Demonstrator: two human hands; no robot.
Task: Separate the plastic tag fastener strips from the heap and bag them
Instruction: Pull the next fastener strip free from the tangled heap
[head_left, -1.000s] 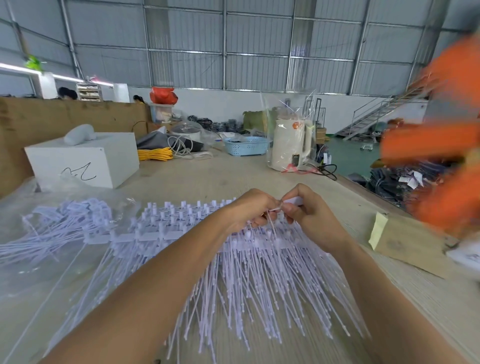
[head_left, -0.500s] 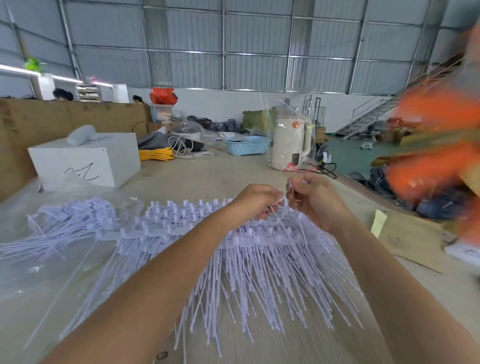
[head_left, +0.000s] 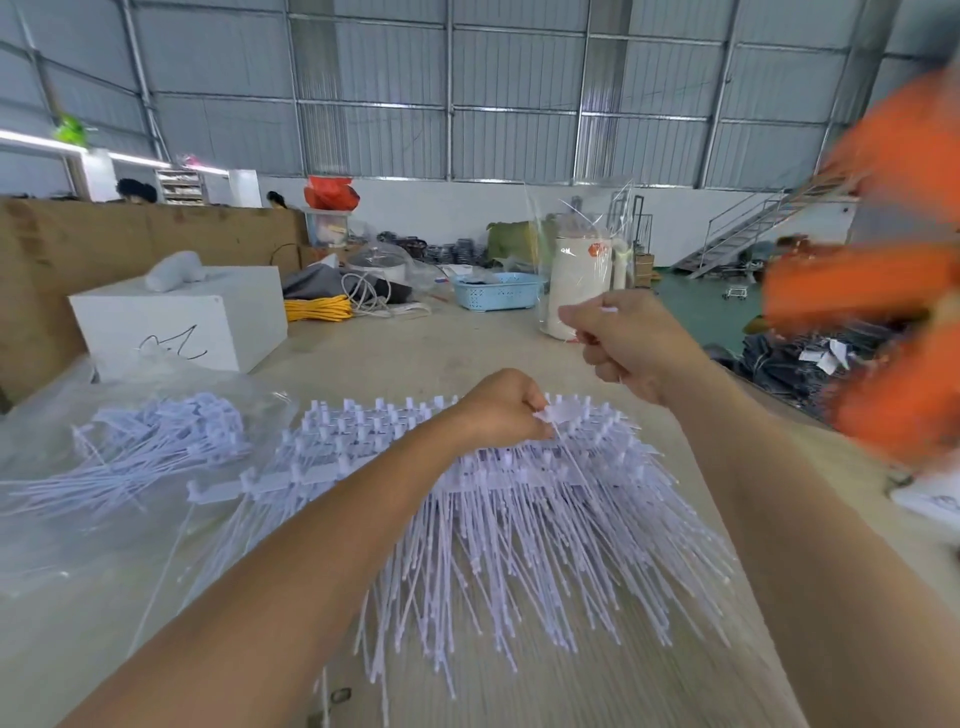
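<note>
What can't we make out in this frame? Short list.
- Head view: the orange shape at the right edge is motion-blurred and cut off; can't identify it.
- The left hand and forearm cover part of the fastener heap.
- The thin strand pinched by the right hand is too fine to trace.
- The clear bag at left: its opening cannot be told.
</note>
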